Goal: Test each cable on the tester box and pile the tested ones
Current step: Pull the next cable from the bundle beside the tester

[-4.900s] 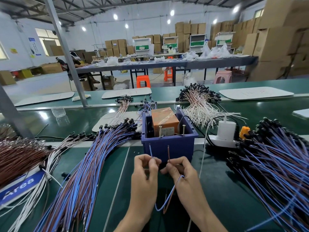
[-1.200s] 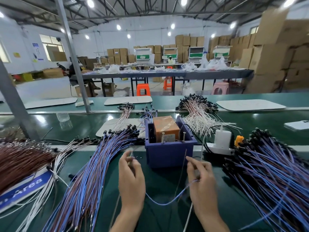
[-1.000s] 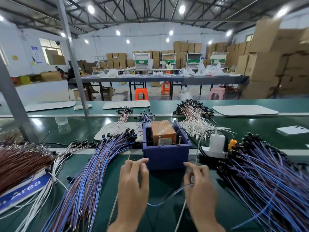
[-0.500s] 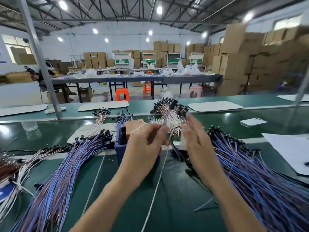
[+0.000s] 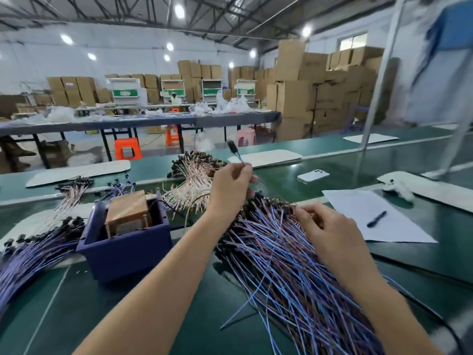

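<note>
My left hand [image 5: 231,187] is raised over the bench and pinches one thin blue cable [image 5: 239,158], whose black connector [image 5: 232,147] points up. My right hand [image 5: 332,234] rests on the big right pile of blue cables [image 5: 281,272]. Its fingers curl among the black connector ends, and I cannot tell if they pinch one. The tester box [image 5: 126,212], brown and taped, sits in a dark blue tub [image 5: 128,248] left of my left forearm. A second pile of blue cables [image 5: 33,254] fans out at the far left.
A heap of pale pink and white cables [image 5: 192,184] lies behind the tub. A sheet of paper [image 5: 371,216] with a pen [image 5: 376,218] lies right of the big pile, and a phone [image 5: 312,175] further back. A metal post [image 5: 376,80] rises at the right.
My view has swung right. Both hands left the front of the tub: the left rose with the cable, and the right dropped onto the right pile.
</note>
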A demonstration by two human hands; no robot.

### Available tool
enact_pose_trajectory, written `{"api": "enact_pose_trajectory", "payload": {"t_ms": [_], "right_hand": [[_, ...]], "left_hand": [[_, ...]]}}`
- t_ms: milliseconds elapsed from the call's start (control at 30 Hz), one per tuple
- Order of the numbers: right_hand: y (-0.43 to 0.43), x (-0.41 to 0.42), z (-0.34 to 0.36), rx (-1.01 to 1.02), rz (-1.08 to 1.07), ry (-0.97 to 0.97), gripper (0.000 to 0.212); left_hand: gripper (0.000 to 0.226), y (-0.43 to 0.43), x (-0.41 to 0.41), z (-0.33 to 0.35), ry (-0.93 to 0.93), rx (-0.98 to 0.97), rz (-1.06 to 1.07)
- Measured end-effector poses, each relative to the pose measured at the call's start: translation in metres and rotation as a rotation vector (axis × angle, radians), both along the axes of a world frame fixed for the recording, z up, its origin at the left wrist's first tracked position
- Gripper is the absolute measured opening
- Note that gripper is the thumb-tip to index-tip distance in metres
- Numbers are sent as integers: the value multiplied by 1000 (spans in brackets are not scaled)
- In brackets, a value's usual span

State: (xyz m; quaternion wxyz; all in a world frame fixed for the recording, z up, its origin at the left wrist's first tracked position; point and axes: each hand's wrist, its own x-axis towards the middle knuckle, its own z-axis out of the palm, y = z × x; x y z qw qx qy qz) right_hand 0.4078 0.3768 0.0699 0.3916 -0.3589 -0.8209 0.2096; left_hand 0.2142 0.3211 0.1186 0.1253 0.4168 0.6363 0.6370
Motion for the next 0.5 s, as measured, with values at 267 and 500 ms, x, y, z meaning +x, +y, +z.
{"api": "enact_pose_trajectory", "payload": {"t_ms": [267, 500], "right_hand": [[22, 19, -41, -28, -202, -430, 34], [-22, -47, -42, 157, 17, -114, 29]], "left_hand": [[8, 28, 8, -39, 68, -308, -106], [20, -57, -50, -98, 100, -274, -7]]}}
